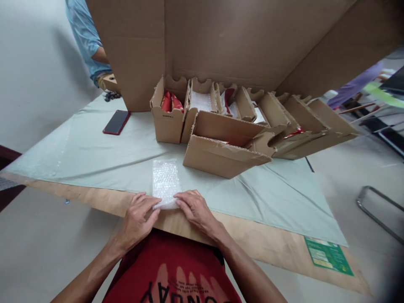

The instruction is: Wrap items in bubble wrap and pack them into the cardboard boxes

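A clear bubble-wrap bag (165,179) lies flat on the pale green cloth (94,155) near the table's front edge. My left hand (137,218) pinches its near left corner with curled fingers. My right hand (195,208) presses and grips the near right corner. Just beyond the bag stands an open cardboard box (221,158) with its flap raised.
A row of small cardboard boxes (168,120) with red packets (170,102) stands behind, backed by a large cardboard sheet (221,38). A dark phone (116,122) lies at the left. Another person in a blue shirt (85,38) stands at the far left. A green sheet (328,254) lies at the table's right corner.
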`<state>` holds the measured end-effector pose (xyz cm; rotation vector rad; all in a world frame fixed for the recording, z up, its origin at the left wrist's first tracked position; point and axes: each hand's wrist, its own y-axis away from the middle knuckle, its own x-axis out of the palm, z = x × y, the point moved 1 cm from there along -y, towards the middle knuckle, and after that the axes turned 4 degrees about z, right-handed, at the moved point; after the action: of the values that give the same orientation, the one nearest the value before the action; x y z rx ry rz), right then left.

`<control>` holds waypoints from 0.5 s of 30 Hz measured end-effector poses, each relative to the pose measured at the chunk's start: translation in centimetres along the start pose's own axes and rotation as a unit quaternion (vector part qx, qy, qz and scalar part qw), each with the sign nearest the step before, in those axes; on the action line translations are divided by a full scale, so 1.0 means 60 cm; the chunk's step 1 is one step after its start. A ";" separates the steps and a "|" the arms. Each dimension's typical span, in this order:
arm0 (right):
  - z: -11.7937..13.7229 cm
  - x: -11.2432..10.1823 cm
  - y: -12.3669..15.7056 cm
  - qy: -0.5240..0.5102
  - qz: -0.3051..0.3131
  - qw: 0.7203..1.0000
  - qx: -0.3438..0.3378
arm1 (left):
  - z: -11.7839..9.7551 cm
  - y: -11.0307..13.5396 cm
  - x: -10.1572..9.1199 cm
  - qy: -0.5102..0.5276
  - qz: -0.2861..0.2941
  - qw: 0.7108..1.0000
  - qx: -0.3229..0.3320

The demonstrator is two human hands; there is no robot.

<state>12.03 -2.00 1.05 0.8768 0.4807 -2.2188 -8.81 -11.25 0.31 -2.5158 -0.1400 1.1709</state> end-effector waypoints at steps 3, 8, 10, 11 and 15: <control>-0.001 0.000 0.002 -0.012 -0.007 0.999 0.047 | 0.005 0.000 0.003 0.021 0.005 0.996 -0.084; 0.002 0.002 0.013 0.097 -0.114 0.989 -0.013 | 0.022 -0.014 0.020 -0.017 -0.014 0.990 -0.136; 0.007 0.004 0.014 0.142 -0.081 0.984 -0.068 | 0.027 -0.022 0.025 -0.037 -0.026 0.989 -0.139; 0.009 0.005 0.013 0.159 -0.054 0.982 -0.089 | 0.028 -0.025 0.026 -0.045 -0.031 0.989 -0.139; 0.011 0.007 0.002 0.137 0.004 0.987 -0.082 | 0.019 -0.020 0.011 -0.049 -0.040 0.993 -0.098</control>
<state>11.59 -2.64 1.17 1.0985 0.7754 -2.0265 -9.15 -9.63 -0.42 -2.5918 -0.3960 1.3068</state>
